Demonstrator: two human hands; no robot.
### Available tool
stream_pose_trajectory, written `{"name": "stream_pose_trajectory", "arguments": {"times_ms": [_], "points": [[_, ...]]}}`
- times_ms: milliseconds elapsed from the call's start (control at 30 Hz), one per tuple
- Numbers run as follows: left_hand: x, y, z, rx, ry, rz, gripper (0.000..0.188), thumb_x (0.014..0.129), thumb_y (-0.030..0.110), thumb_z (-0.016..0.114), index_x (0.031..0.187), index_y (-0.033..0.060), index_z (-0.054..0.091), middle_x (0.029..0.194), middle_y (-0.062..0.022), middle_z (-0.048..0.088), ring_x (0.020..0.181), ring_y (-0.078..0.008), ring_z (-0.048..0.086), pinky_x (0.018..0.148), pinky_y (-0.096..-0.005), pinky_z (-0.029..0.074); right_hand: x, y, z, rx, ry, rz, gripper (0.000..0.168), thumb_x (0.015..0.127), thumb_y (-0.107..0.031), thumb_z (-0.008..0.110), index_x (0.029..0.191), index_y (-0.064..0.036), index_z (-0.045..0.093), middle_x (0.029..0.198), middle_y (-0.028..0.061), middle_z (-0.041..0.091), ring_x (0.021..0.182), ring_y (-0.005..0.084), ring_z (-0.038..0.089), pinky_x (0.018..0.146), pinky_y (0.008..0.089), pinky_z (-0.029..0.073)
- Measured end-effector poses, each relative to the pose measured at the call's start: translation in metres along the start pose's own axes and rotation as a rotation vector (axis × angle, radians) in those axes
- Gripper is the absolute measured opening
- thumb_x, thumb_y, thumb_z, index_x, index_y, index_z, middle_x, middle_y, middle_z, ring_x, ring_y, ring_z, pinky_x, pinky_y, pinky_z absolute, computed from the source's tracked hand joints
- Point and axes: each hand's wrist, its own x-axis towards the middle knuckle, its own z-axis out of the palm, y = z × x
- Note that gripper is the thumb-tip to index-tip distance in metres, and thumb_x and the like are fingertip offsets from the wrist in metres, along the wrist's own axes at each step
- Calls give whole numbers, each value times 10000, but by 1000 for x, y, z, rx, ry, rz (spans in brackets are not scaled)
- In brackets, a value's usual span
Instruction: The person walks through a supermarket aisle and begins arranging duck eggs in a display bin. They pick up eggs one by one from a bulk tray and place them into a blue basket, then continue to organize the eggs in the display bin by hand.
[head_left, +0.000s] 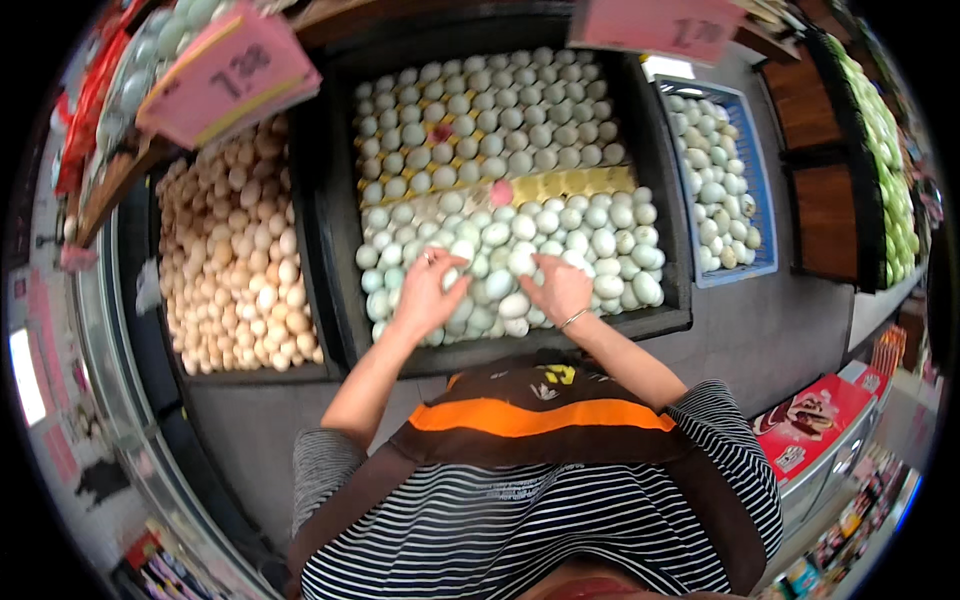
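A black bin (679, 300) in front of me holds pale green and whitish eggs (499, 284), loosely heaped near me and set in rows farther back. My left hand (433, 289) is over the heap, fingers and thumb curved around a pale egg (450, 278). A whitish egg (523, 261) lies between the thumb and fingers of my right hand (559, 287), which wears a bracelet. Whether either egg is lifted cannot be told. Behind the heap, a yellow egg tray (585, 181) shows bare cups beside a pink round thing (502, 193).
Brown eggs (255, 277) fill the bin on the left. A blue plastic basket (766, 255) of pale eggs stands at the right. Pink price signs (229, 75) hang over the bins' far side. A red-topped chest (814, 420) stands at the lower right.
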Motion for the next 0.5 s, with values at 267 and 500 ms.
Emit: {"name": "stream_pose_trajectory", "arguments": {"times_ms": [267, 500], "points": [[51, 1, 79, 184, -120, 355, 397, 742, 1, 589, 1137, -1, 555, 1135, -242, 479, 1081, -418, 481, 937, -466, 433, 6, 5, -13, -114, -266, 38, 359, 777, -402, 673, 956, -91, 659, 917, 130, 690, 840, 322, 676, 717, 448, 537], [57, -18, 87, 269, -174, 359, 361, 799, 27, 572, 1158, -5, 568, 1143, -233, 495, 1057, -423, 468, 929, -487, 418, 25, 5, -9, 137, 65, -55, 297, 802, -312, 664, 926, -46, 614, 886, 150, 644, 838, 336, 653, 728, 460, 522]]}}
